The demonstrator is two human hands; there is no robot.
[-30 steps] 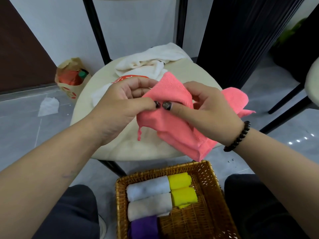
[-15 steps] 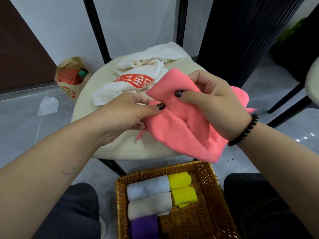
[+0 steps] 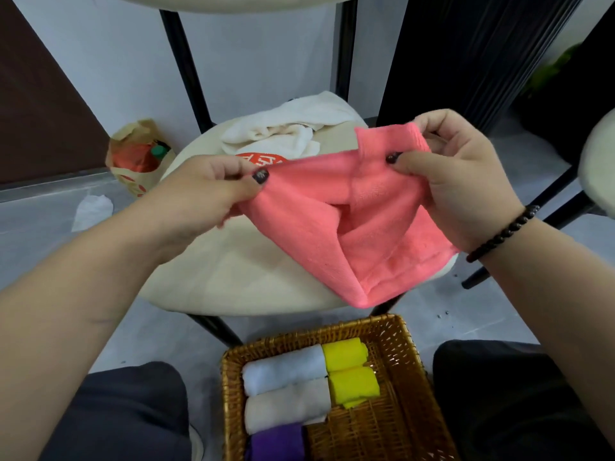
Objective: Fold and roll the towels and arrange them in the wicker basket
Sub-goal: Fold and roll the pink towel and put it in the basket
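The step in hand looks like spreading the pink towel (image 3: 349,224) flat before folding it, and it would go best if the two pinched points were drawn apart along the top edge until that edge runs straight, then the cloth laid on the desk (image 3: 233,277) with the doubled corner by the right thumb shaken out first. The left hand (image 3: 206,194) pinches the towel's left end between thumb and curled fingers, palm turned down. The right hand (image 3: 462,174) grips the bunched right corner, thumb pressed on the front and fingers curled behind, wrist bent back. The towel hangs between them above the desk, sagging to a point just above the wicker basket (image 3: 412,377), which sits on the floor nearer the person and already holds rolled white, yellow and purple towels.
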